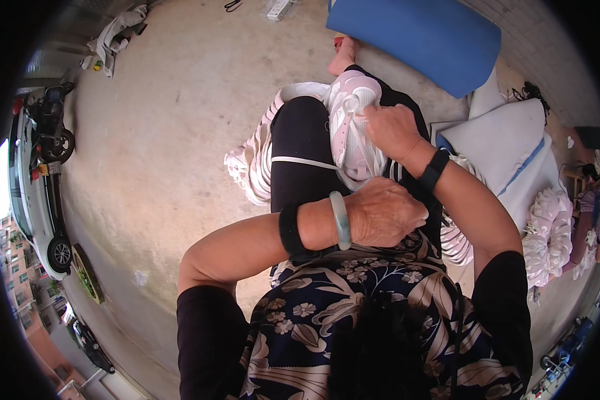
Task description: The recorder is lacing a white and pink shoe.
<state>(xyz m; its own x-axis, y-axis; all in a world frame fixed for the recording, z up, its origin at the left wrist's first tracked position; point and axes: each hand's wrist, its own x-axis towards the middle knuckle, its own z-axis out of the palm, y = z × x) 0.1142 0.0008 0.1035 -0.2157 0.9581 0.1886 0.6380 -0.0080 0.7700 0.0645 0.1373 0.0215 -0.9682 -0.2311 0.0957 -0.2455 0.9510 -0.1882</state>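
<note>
A pink and white shoe upper (355, 100) rests on my lap between my thighs, with a white lace threaded through its front. My right hand (397, 130) is closed at the upper's right side, its fingertips pinching the white lace near the eyelets. Nearer my body, my left hand (383, 215) is curled into a closed grip just below the upper; what lies inside its fingers is hidden. A white strap (303, 161) runs across my left thigh towards the upper.
A bundle of pink and white uppers (253, 160) hangs beside my left leg. To the right lie a pile of similar uppers (548, 233) and pale sheets (500, 137). A blue roll (417, 43) lies ahead. A motorcycle (55, 127) and white car (43, 220) stand far left.
</note>
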